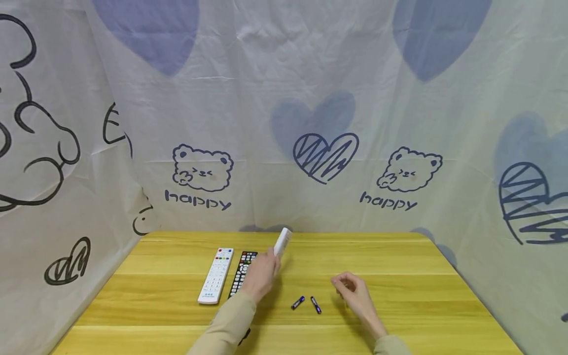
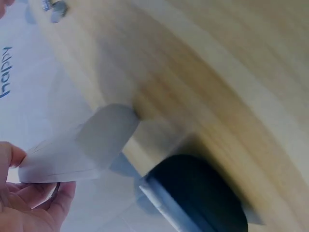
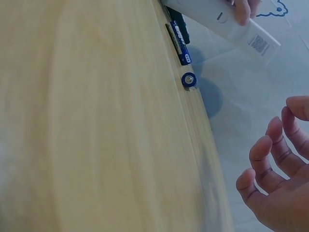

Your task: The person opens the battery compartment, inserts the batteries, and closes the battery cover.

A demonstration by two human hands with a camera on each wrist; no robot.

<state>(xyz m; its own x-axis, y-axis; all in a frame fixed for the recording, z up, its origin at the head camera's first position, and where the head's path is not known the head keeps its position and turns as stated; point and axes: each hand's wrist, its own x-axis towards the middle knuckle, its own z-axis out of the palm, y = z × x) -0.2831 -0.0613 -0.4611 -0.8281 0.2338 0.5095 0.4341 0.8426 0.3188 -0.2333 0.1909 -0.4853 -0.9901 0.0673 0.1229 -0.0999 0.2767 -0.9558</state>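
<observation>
There are two batteries (image 1: 298,302), seemingly three remotes (image 1: 215,277).

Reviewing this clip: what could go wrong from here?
The left battery and the right battery lie loose on the wooden table, so a nudge might set them rolling.

The left hand holds the raised white remote control unsupported by the right hand; it could slip and drop.

That hand is close above the black remote control, which it might bump when lowered.
</observation>
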